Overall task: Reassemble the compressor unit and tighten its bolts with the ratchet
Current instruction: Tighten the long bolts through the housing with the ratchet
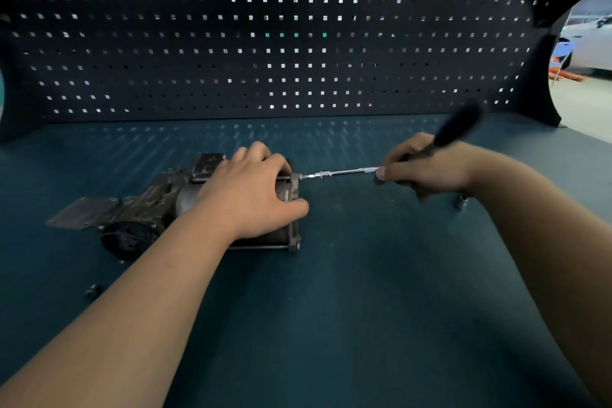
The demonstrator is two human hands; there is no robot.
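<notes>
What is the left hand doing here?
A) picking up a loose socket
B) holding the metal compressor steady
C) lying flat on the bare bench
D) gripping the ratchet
B: the left hand grips the end of the compressor, while the right hand holds the ratchet against it.

Dark pegboard back panel [265, 43] with square holes letting light through, teal workbench top [364, 308], pale floor [586, 109] and white car [592, 43] beyond at right

Compressor [159, 205] left of ratchet [390, 162] on bench [364, 291].
</notes>
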